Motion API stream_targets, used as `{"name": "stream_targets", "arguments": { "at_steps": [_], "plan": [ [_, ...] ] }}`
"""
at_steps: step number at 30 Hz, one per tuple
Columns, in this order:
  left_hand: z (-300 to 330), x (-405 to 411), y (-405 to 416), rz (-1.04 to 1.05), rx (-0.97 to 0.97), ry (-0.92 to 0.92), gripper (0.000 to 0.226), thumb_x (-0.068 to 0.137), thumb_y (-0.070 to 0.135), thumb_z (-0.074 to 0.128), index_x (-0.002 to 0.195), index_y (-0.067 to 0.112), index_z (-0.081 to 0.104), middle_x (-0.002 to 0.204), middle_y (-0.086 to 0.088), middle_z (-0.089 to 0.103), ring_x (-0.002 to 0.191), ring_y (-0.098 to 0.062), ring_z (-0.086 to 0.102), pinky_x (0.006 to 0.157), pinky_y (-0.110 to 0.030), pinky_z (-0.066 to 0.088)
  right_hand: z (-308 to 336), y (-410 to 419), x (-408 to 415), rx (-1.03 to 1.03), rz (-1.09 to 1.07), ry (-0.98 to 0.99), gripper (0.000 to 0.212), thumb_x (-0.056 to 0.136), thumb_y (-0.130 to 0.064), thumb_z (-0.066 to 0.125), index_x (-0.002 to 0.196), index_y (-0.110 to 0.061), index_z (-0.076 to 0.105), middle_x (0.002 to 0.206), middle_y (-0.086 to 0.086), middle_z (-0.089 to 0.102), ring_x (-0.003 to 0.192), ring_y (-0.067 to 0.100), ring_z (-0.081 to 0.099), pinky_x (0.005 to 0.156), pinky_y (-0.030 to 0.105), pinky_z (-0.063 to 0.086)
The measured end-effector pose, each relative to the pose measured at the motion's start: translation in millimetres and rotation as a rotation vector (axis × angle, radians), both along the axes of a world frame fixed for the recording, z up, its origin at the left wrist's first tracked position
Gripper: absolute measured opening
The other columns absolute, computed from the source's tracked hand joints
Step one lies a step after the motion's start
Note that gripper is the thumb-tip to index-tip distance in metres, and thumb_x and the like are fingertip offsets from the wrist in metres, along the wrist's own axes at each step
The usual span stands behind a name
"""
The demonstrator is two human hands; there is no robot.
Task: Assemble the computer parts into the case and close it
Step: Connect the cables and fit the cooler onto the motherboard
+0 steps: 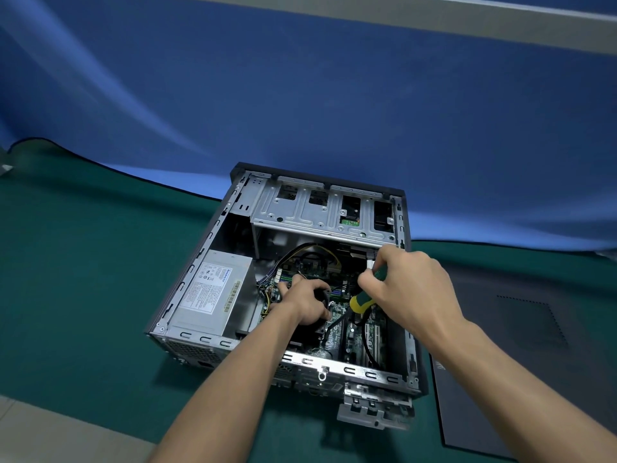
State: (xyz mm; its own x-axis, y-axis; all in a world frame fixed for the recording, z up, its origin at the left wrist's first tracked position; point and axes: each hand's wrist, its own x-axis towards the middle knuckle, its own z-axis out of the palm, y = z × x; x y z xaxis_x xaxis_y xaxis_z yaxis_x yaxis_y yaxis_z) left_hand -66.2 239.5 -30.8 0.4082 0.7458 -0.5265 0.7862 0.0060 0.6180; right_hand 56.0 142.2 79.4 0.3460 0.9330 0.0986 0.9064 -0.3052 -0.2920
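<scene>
Head view: screwing the cooler down inside the open case (200, 259) on the tabletop.

Left hand (309, 304) grips the black cooler (305, 334) mid-case; right hand (409, 289) wraps the screwdriver (362, 302). I'd keep the shaft straight on the screw and the cooler pinned flat.

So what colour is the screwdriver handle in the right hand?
Yellow and green, best seen in the head view: screwdriver, right hand.
</scene>
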Motion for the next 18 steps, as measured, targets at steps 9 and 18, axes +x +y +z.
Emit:
{"name": "stream_targets", "arguments": {
  "at_steps": [9,18],
  "plan": [
    [-0.5,-0.3,0.0,-0.002,0.009,0.002,0.047,0.079,0.023,0.076,0.121,0.036,0.058,0.130,-0.005,0.033,0.126,-0.031,0.017,0.112,-0.047,0.022,-1.2,0.9,-5.3,-0.023,0.015,-0.020,0.018,0.087,-0.035,0.051,0.082,-0.019,0.054,0.049,-0.007,0.047,0.047,0.010,0.043,0.044,0.024,0.027],
    [-1.2,0.0,1.4,-0.006,0.003,0.001,0.049,0.079,0.024,0.076,0.122,0.037,0.058,0.130,-0.005,0.033,0.127,-0.031,0.017,0.111,-0.047,0.023,6.1,-0.6,-5.8,-0.055,0.001,-0.054,0.019,0.087,-0.036,0.049,0.083,-0.018,0.054,0.052,-0.005,0.049,0.051,0.016,0.047,0.046,0.026,0.030]
  ]
}}
